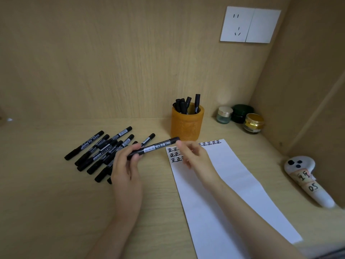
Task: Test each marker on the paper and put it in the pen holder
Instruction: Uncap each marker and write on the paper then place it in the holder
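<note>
Head view: my left hand (128, 161) pinches the marker (153, 147), its long axis toward two o'clock.
My right hand (190, 153), fingers curled, meets its cap end.

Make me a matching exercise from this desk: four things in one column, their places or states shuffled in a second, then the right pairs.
Things:
1. pen holder
2. loose markers
3. paper
4. held marker

Places or states:
A. lying in a pile on the desk, left of the hands
B. gripped by the left hand, with the right hand at its far end
C. standing by the back wall with markers in it
D. flat on the desk, rows of characters at its top

Pairs: 1-C, 2-A, 3-D, 4-B
</note>
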Motion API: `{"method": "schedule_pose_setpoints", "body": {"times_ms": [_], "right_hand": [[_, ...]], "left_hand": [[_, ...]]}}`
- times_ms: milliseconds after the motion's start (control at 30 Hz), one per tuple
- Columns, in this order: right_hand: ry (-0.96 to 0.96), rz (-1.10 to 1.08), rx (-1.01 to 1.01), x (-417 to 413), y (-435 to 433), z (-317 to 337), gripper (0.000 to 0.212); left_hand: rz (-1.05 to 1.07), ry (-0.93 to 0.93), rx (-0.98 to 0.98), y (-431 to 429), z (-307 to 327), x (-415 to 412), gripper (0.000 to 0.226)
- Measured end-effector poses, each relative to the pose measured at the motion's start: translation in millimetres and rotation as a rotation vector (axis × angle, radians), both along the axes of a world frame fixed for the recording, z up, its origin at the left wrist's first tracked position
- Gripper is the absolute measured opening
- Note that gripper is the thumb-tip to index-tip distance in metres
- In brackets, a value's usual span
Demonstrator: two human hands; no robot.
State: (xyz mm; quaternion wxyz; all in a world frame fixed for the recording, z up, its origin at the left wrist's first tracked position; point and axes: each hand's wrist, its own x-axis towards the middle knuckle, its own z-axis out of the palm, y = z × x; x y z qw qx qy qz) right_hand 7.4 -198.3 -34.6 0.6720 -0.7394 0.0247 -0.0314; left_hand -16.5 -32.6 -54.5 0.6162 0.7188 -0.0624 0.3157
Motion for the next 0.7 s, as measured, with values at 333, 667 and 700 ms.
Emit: {"method": "schedule_pose_setpoints", "body": {"times_ms": [333, 667, 700], "right_hand": [[-0.071, 0.114, 0.254, -2, 7, -1, 0.012], [-0.113, 0.181, 0.169, -9, 10, -7, 0.009], [-0.12, 0.187, 0.168, -9, 10, -7, 0.009]], "left_hand": [[-0.249, 0.177, 0.286, -6, -9, 0, 0.025], [-0.309, 0.227, 0.479, -7, -12, 1, 0.015], [-0.305, 0.224, 0.487, -6, -12, 0, 0.016]]}}
